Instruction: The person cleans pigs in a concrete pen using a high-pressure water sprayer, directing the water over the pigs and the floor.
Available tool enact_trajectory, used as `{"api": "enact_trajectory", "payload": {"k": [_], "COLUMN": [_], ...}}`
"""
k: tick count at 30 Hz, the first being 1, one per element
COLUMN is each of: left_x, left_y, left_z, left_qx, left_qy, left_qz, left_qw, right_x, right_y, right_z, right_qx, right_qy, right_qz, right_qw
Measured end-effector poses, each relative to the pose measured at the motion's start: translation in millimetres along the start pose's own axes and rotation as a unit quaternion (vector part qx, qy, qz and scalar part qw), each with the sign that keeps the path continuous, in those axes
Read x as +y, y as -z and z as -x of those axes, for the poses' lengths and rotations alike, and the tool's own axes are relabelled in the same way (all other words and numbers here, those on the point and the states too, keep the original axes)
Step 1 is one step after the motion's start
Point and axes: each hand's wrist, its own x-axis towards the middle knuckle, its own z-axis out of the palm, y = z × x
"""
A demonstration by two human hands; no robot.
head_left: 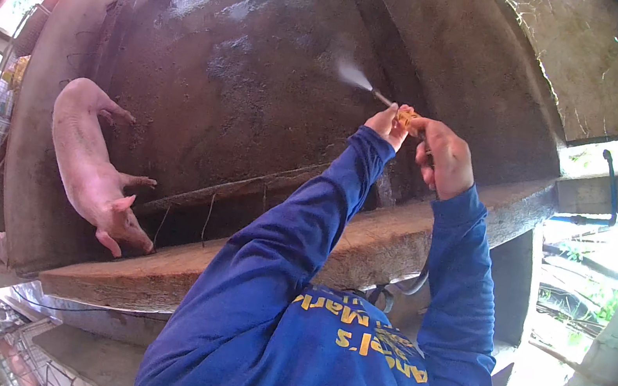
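Observation:
Both my arms, in blue sleeves, reach out over a low wall. My left hand (pixel 388 126) is closed round a spray gun, just behind its thin metal nozzle (pixel 382 98). My right hand (pixel 446 159) is curled at the rear of the gun, by its orange body (pixel 407 117); the palm side is partly hidden. A white mist (pixel 353 74) fans out from the nozzle tip toward the upper left, over the wet, dark pen floor (pixel 291 96). A pink pig (pixel 87 150) stands at the left side of the pen, its head toward the low wall.
The rough concrete-topped low wall (pixel 348 250) runs between me and the pen. A hose (pixel 410 285) shows beside my right arm. A blue pipe (pixel 614 188) is fixed at the right. Plain concrete walls (pixel 31 146) bound the pen on the left.

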Motion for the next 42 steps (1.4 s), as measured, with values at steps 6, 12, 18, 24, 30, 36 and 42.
{"api": "enact_trajectory", "payload": {"k": [6,12,18,24,30,36,42], "left_x": [-38,-114,-215,-352,-425,-447,-441], "left_y": [-60,-81,-108,-142,-169,-175,-170], "left_z": [-5,7,-10,-40,-64,-86,-103], "left_qx": [-0.046,0.003,0.025,-0.006,0.013,-0.049,-0.033], "left_qy": [-0.010,-0.038,-0.076,-0.020,-0.007,-0.049,-0.043], "left_qz": [-0.030,-0.028,-0.029,-0.006,-0.054,-0.141,-0.167], "left_qw": [0.998,0.999,0.996,1.000,0.998,0.988,0.984], "right_x": [-8,2,34,47,80,122,133], "right_y": [46,121,226,343,413,436,445], "right_z": [28,59,93,129,160,170,150], "right_qx": [0.046,0.054,0.060,0.092,0.134,0.152,0.159], "right_qy": [0.046,0.021,0.030,-0.011,0.031,0.093,0.086], "right_qz": [-0.001,-0.063,-0.060,-0.070,-0.112,-0.182,-0.224], "right_qw": [0.998,0.996,0.996,0.993,0.984,0.967,0.958]}}
